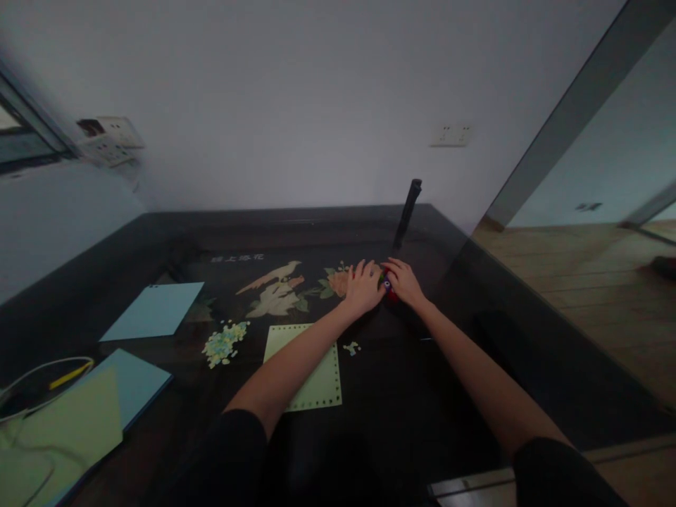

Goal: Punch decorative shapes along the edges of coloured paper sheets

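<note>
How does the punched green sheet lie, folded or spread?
Spread: the sheet lies flat, no fold visible, though the left forearm hides part.

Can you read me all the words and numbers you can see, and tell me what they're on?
"_上_花": a row of four characters on the dark tabletop, by the bird picture; the first and third are too blurred to read surely.
Small pale mark on the colourful thing between the left hand and right hand: too small to read.
I can read no numbers.
</note>
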### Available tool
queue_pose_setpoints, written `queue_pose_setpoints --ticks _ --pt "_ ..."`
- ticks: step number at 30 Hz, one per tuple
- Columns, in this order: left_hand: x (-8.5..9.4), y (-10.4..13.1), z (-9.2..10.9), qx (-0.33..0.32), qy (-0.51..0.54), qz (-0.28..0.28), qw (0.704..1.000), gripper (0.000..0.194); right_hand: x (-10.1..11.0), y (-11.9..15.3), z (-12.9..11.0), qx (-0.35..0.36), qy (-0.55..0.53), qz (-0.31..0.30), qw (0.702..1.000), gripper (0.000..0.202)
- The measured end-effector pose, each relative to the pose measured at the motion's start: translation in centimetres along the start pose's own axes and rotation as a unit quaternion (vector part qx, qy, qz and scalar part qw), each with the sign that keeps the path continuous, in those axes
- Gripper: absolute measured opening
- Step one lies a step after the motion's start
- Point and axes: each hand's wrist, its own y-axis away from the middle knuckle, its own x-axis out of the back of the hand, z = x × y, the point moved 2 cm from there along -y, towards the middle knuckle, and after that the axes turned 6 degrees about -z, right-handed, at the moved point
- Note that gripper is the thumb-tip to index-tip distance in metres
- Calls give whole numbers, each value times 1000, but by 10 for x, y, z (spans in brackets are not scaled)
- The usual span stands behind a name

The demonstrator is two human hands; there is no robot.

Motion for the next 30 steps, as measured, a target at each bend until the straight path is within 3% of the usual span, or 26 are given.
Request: queue_pose_setpoints --ticks 4,9,14,24,30 --pt "-11 -2 -4 -21 -7 -22 1000 44 -7 2 0 -13 -43 -3 999 40" --pt "-4 6 -20 -34 -15 -36 999 44 -21 -2 -16 -17 -50 -13 999 38" --pt "12 24 -47 -19 -23 -40 999 42 -41 -12 -50 -6 -53 -33 998 37" --pt "50 77 -121 24 -44 -58 997 44 -78 -29 -139 22 -61 -89 994 34" --pt "57 94 -143 58 -33 -57 996 45 -91 -36 -164 31 -82 -110 990 29"
